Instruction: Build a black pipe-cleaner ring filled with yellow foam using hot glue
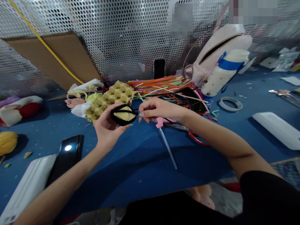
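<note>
Black clothing is seen nearest the lens along the bottom edge, with two bare forearms reaching out over a blue bench. Right now, an eye-shaped loop of fuzzy black pipe cleaner around a pointed yellow insert is being held up in the left grip, closed on it between thumb and curled fingers. Just beside it, the right grip is positioned with its fingertips pinched together at the loop's right tip; whether the loop is actually held there cannot be told. Behind the left grip, a yellow moulded-pulp egg tray is seen lying on the bench. Beyond the right grip, a heap of multicoloured pipe cleaners is spread out. Directly below the right grip, a pink-handled tool with a clear rod is lying beside red-handled scissors. Further right, a pale tape roll is laid flat, while a black phone is placed left of the left grip.
</note>
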`<action>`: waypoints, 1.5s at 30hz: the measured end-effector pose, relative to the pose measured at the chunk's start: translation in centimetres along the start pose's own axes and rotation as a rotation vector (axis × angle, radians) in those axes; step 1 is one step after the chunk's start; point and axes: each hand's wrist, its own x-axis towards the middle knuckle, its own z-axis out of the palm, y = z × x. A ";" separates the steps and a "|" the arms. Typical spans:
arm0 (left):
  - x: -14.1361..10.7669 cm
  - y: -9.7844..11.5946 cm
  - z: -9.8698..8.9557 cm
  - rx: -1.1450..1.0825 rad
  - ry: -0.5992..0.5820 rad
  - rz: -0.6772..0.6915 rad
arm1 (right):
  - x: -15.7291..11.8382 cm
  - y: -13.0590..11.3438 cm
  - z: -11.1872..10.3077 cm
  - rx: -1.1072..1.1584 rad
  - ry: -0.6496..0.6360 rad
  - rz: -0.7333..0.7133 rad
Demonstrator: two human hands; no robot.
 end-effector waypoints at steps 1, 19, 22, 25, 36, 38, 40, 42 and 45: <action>-0.1 0.1 0.0 -0.021 0.004 -0.013 | 0.0 0.1 0.1 0.015 -0.012 0.004; 0.2 0.5 0.0 -0.058 -0.020 -0.010 | 0.2 0.4 0.4 -0.045 -0.029 0.001; 0.2 0.1 0.1 -0.035 -0.020 0.005 | 0.1 0.2 -0.4 -0.219 0.032 -0.034; 0.1 -0.5 0.1 -0.012 -0.001 -0.040 | -0.2 -0.4 -1.4 -0.364 0.064 -0.062; -0.8 -2.8 0.4 0.097 -0.117 -0.129 | -1.0 -0.4 -3.6 -0.847 0.366 -0.083; -0.9 -2.6 0.4 0.109 -0.112 -0.105 | -1.0 -0.3 -3.4 -0.858 0.342 -0.069; -1.0 -2.4 0.5 0.102 -0.100 -0.074 | -0.8 -0.2 -3.1 -0.870 0.305 -0.064; -1.0 -2.2 0.5 0.082 -0.094 -0.033 | -0.6 0.0 -2.8 -0.867 0.263 -0.076; -0.9 -2.0 0.6 0.059 -0.097 0.033 | -0.4 0.4 -2.3 -0.817 0.215 -0.103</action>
